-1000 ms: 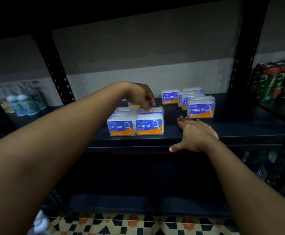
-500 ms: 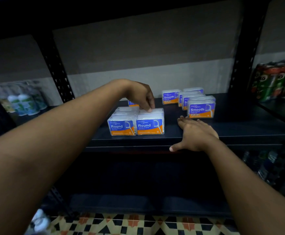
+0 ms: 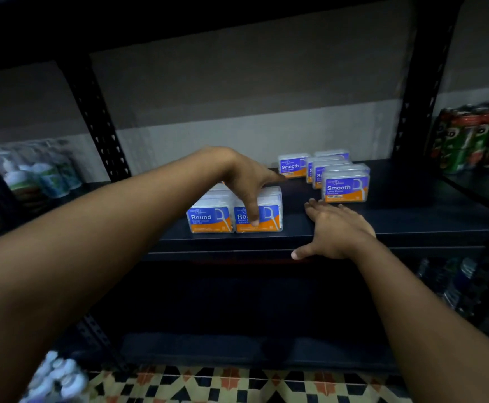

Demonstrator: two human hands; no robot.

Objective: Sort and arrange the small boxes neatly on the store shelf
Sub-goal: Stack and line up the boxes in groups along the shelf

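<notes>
The left hand [image 3: 246, 181] reaches over the two front "Round" boxes [image 3: 210, 218], its fingers [image 3: 253, 213] draped down the face of the right-hand box [image 3: 266, 219] and gripping it from above, thumb hidden behind. These two boxes stand side by side, touching, near the front edge of the dark shelf [image 3: 412, 225]; more stand behind them under the palm, but how many cannot be told. The right hand [image 3: 339, 231] lies flat on the shelf edge, fingers straight and spread, holding nothing. Just beyond its fingertips stands the front "Smooth" box [image 3: 345, 187]. Behind that sit three more in a row, and a fifth [image 3: 292, 167] stands apart, nearer the left hand's knuckles. To the far right stand green and red cans [image 3: 476, 138]; far left, bottles [image 3: 42, 175], too blurred to count.
</notes>
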